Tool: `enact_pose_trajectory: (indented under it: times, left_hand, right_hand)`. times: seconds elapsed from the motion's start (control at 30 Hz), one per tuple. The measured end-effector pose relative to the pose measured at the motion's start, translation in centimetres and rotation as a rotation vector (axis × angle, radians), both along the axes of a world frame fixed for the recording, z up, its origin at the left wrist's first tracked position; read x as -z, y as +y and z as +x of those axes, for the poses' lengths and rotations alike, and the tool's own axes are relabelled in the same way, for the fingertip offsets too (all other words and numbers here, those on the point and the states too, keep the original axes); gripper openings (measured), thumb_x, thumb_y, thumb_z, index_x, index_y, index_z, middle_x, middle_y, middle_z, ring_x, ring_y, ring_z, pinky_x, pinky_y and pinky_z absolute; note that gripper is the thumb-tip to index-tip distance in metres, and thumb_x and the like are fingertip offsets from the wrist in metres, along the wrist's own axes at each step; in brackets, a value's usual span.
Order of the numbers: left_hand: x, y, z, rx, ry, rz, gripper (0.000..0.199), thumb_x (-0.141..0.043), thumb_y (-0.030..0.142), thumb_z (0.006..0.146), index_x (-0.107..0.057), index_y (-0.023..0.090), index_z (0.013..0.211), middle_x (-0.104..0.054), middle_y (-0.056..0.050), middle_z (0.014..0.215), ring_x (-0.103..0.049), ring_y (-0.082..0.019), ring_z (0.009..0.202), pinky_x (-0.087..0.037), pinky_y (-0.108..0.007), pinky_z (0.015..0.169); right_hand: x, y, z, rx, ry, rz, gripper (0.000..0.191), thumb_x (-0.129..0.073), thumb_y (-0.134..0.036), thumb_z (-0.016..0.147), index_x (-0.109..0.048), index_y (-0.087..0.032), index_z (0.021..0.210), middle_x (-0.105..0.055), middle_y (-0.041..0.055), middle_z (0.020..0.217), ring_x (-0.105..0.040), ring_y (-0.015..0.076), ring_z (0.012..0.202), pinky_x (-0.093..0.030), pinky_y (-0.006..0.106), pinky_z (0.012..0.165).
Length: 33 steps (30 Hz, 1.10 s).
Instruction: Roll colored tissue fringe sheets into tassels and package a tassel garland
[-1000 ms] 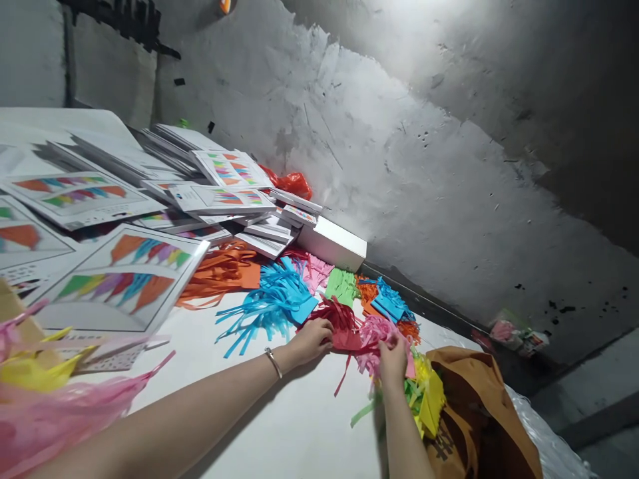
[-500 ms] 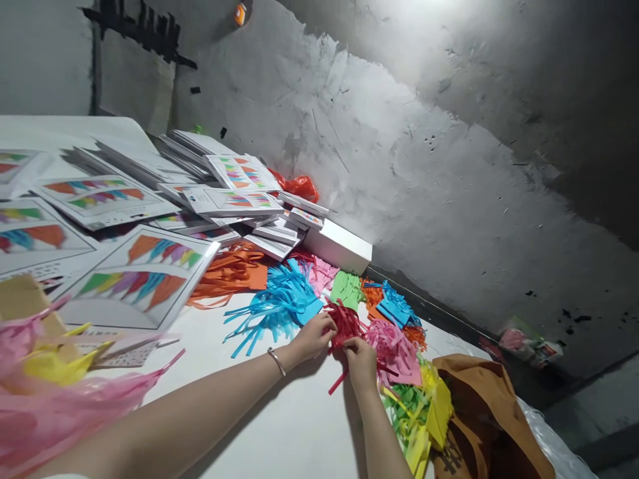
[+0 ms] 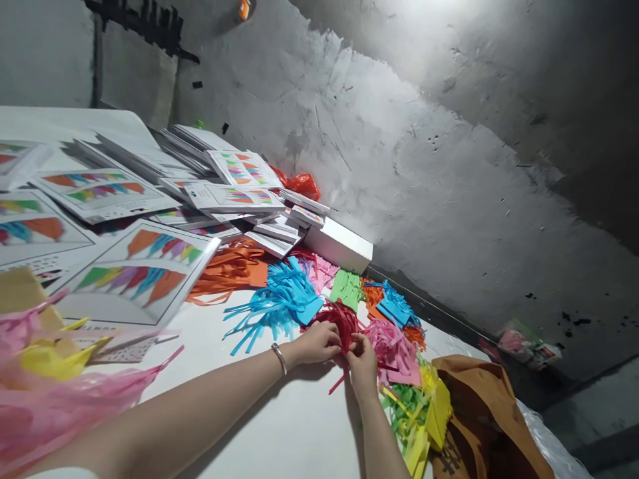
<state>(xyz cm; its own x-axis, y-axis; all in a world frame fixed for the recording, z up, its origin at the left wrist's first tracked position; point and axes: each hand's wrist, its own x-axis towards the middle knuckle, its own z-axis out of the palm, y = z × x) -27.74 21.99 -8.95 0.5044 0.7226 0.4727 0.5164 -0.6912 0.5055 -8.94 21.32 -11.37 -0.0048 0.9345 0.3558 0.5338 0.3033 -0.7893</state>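
Dark red paper strips [image 3: 341, 318] lie bunched on the white table [image 3: 304, 426]. My left hand [image 3: 319, 341], with a bracelet at its wrist, pinches the left side of this bunch. The fingers of my right hand [image 3: 362, 358] are closed on its right side, close to my left hand. Blue strips [image 3: 287, 296] spread out to the left, and a green bundle [image 3: 347, 288] sits just behind the red one. Pink strips [image 3: 394, 349] lie beside my right hand, with yellow pieces [image 3: 436, 402] farther right.
Stacked printed packages [image 3: 144, 269] cover the left side. A white box [image 3: 339, 245] stands at the back by the wall. Orange strips [image 3: 234, 269] lie near the packages. Pink and yellow film [image 3: 74, 392] fills the near left; a brown bag [image 3: 492, 412] is at right.
My left hand has shifted slightly, its fingers now curled lower over the red strips. The red strips have spread a little to the left. My right hand's fingers have curled in closer.
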Motion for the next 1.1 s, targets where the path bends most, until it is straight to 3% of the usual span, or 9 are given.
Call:
enact_pose_trajectory:
  times: [0.1, 0.27, 0.4, 0.53, 0.73, 0.93, 1.1]
  left_hand:
    - [0.1, 0.0, 0.0, -0.009, 0.025, 0.012, 0.016, -0.062, 0.025, 0.094, -0.073, 0.016, 0.087, -0.067, -0.005, 0.092, -0.06, -0.02, 0.088, -0.045, -0.038, 0.085]
    - [1.0, 0.5, 0.3, -0.033, 0.077, 0.036, 0.019, -0.062, 0.032, 0.096, -0.068, 0.016, 0.088, -0.067, -0.005, 0.1, -0.061, -0.021, 0.096, -0.048, -0.041, 0.09]
    - [1.6, 0.8, 0.4, -0.034, 0.12, 0.038, 0.023, -0.062, 0.035, 0.097, -0.066, 0.015, 0.087, -0.068, -0.004, 0.094, -0.064, -0.019, 0.09, -0.051, -0.041, 0.089]
    - [1.5, 0.6, 0.4, -0.008, 0.128, 0.054, 0.024, -0.062, 0.035, 0.097, -0.066, 0.016, 0.084, -0.069, -0.003, 0.09, -0.064, -0.019, 0.087, -0.051, -0.04, 0.088]
    - [0.8, 0.1, 0.3, -0.006, 0.075, 0.061, 0.021, -0.064, 0.033, 0.096, -0.067, 0.015, 0.085, -0.069, -0.002, 0.087, -0.065, -0.018, 0.084, -0.052, -0.039, 0.086]
    - [0.6, 0.3, -0.1, -0.076, -0.002, 0.043, 0.022, -0.06, 0.032, 0.099, -0.067, 0.014, 0.088, -0.069, -0.003, 0.09, -0.065, -0.018, 0.086, -0.053, -0.038, 0.085]
    - [0.7, 0.4, -0.1, -0.067, -0.032, 0.024, 0.021, -0.062, 0.031, 0.098, -0.067, 0.015, 0.086, -0.069, -0.003, 0.092, -0.065, -0.019, 0.088, -0.052, -0.039, 0.087]
  right_hand:
    - [-0.9, -0.6, 0.1, -0.004, -0.06, 0.037, 0.028, -0.063, -0.039, 0.097, -0.062, -0.016, 0.113, -0.066, 0.0027, 0.101, -0.066, 0.0152, 0.084, -0.057, 0.035, 0.078]
    - [-3.6, -1.7, -2.0, -0.098, -0.234, 0.129, 0.03, -0.062, -0.036, 0.097, -0.061, -0.018, 0.121, -0.063, 0.0069, 0.123, -0.061, 0.0231, 0.115, -0.05, 0.047, 0.099]
    - [-5.2, -1.0, -4.1, -0.137, -0.434, 0.041, 0.028, -0.061, -0.036, 0.098, -0.062, -0.017, 0.118, -0.067, 0.0052, 0.113, -0.066, 0.0193, 0.1, -0.055, 0.042, 0.09]
    - [-6.0, -0.4, -3.2, -0.127, -0.671, -0.091, 0.024, -0.064, -0.038, 0.096, -0.065, -0.017, 0.108, -0.068, 0.0035, 0.105, -0.067, 0.0166, 0.091, -0.057, 0.037, 0.082]
    - [-5.6, -0.9, -1.3, -0.124, -0.812, -0.137, 0.022, -0.065, -0.037, 0.096, -0.065, -0.018, 0.107, -0.067, 0.0035, 0.107, -0.067, 0.0168, 0.093, -0.057, 0.036, 0.083]
    - [-4.4, -0.5, -1.2, -0.075, -0.729, -0.093, 0.023, -0.062, -0.039, 0.098, -0.066, -0.017, 0.103, -0.069, 0.002, 0.098, -0.066, 0.013, 0.081, -0.057, 0.032, 0.075]
    - [-3.5, -0.4, -1.0, 0.054, -0.69, -0.011, 0.022, -0.063, -0.037, 0.097, -0.065, -0.016, 0.103, -0.068, 0.0026, 0.1, -0.067, 0.015, 0.087, -0.057, 0.035, 0.08]
